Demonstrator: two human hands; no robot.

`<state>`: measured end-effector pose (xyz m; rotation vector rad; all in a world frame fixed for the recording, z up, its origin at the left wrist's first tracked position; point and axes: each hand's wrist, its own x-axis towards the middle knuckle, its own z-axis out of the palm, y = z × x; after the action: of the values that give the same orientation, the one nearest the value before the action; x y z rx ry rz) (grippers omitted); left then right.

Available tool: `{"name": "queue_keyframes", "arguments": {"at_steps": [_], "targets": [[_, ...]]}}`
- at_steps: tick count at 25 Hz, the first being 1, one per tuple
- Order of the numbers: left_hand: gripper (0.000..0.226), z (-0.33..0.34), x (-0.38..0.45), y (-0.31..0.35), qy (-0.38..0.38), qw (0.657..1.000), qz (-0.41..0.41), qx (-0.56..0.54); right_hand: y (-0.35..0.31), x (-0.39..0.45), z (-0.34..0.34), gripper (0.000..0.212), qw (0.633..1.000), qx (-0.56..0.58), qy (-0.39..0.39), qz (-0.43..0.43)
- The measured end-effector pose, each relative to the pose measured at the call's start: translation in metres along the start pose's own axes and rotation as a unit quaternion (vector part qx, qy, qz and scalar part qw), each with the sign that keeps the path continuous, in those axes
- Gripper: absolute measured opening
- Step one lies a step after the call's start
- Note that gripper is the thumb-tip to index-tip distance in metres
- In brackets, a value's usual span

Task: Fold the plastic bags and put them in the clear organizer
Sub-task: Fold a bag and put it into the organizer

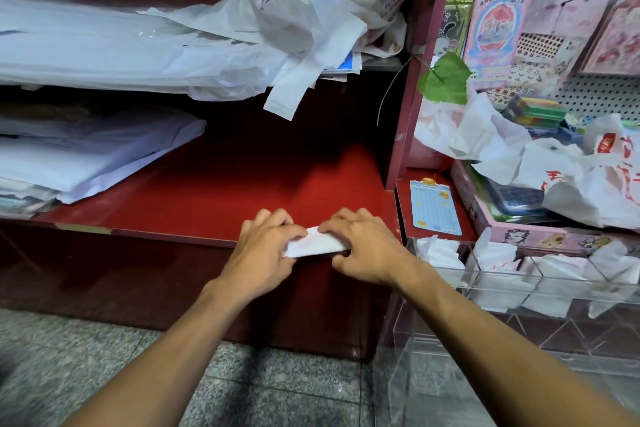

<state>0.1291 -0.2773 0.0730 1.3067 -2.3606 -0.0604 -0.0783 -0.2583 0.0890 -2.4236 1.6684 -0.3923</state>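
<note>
Here, both bare forearms reach forward and slightly inward from the lower edge of the view, meeting at the front lip of the red shelf [214,184]. The left hand [265,246] is knuckles-up, fingers curled down over the left end of a small folded plastic bag [317,243], thumb side toward the centre; it grips that end. The right hand [363,246] mirrors it, fingers bent and clamped on the bag's right end, wrist angled in from the right. The bag shows as a compact white strip between the two hands, lying at the shelf's front edge; whether it rests on the shelf or is held just above it cannot be told. To the right, just beside the right forearm, stands the clear organizer [485,274], its compartments already holding several folded white bags. Above it a pink tray [540,236] carries a heap of loose bags [554,166] with red print. On the upper shelf, a second pile of crumpled bags [311,17] hangs over the edge, beside flat stacks of white sheets [86,42]. A further stack of white sheets [97,149] sits on the red shelf, well left of the hands. A blue card [434,206] lies flat between shelf and tray. A grey speckled floor [259,388] is below.
</note>
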Motion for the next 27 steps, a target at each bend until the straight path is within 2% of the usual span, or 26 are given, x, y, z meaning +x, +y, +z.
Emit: {"name": "queue_keyframes", "arguments": {"at_steps": [2, 3, 5, 8, 9, 10, 12, 13, 14, 15, 17, 19, 22, 23, 25, 27], "targets": [[0.018, -0.008, 0.001, 0.002, 0.029, 0.994, -0.011, -0.101, -0.001, -0.005, -0.007, 0.03, 0.997, 0.062, 0.039, -0.002], [0.016, -0.015, 0.002, 0.005, 0.049, 0.986, -0.023, -0.16, -0.005, -0.006, -0.015, 0.019, 0.99, 0.123, 0.067, 0.007], [0.006, -0.027, 0.009, 0.022, 0.062, 0.956, -0.062, -0.281, -0.007, -0.018, -0.037, 0.002, 0.96, 0.255, 0.098, 0.066], [0.034, -0.031, 0.024, 0.066, 0.058, 0.887, -0.119, -0.442, 0.007, -0.046, -0.067, 0.008, 0.91, 0.37, 0.107, 0.154], [0.04, -0.029, 0.03, 0.083, 0.059, 0.871, -0.126, -0.471, 0.014, -0.055, -0.076, 0.01, 0.901, 0.379, 0.115, 0.175], [0.042, -0.025, 0.035, 0.101, 0.057, 0.861, -0.123, -0.49, 0.022, -0.067, -0.085, 0.019, 0.909, 0.346, 0.137, 0.19], [0.044, -0.018, 0.044, 0.135, 0.065, 0.863, -0.093, -0.493, 0.038, -0.09, -0.1, 0.045, 0.956, 0.134, 0.185, 0.186], [0.046, -0.014, 0.049, 0.154, 0.067, 0.869, -0.071, -0.485, 0.046, -0.103, -0.108, 0.055, 0.962, 0.024, 0.205, 0.176], [0.048, -0.011, 0.052, 0.174, 0.061, 0.876, -0.042, -0.477, 0.051, -0.116, -0.115, 0.059, 0.962, -0.035, 0.218, 0.158], [0.048, -0.006, 0.055, 0.191, 0.053, 0.881, -0.012, -0.47, 0.055, -0.127, -0.121, 0.059, 0.964, -0.046, 0.217, 0.145], [0.046, 0.004, 0.059, 0.228, 0.037, 0.881, 0.034, -0.471, 0.064, -0.149, -0.132, 0.053, 0.97, 0.006, 0.197, 0.143], [0.041, 0.014, 0.063, 0.258, 0.03, 0.868, 0.037, -0.494, 0.083, -0.168, -0.143, 0.039, 0.966, 0.049, 0.175, 0.181], [0.032, 0.026, 0.068, 0.295, 0.046, 0.864, 0.019, -0.501, 0.124, -0.199, -0.166, 0.012, 0.949, 0.015, 0.184, 0.254], [0.028, 0.032, 0.069, 0.305, 0.05, 0.875, 0.025, -0.48, 0.139, -0.213, -0.173, 0.009, 0.937, 0.024, 0.203, 0.284], [0.02, 0.046, 0.071, 0.325, 0.045, 0.921, 0.076, -0.378, 0.167, -0.243, -0.182, 0.014, 0.902, 0.049, 0.26, 0.34], [0.025, 0.064, 0.074, 0.343, -0.001, 0.959, 0.136, -0.249, 0.188, -0.265, -0.181, 0.012, 0.876, 0.044, 0.295, 0.38]]}}
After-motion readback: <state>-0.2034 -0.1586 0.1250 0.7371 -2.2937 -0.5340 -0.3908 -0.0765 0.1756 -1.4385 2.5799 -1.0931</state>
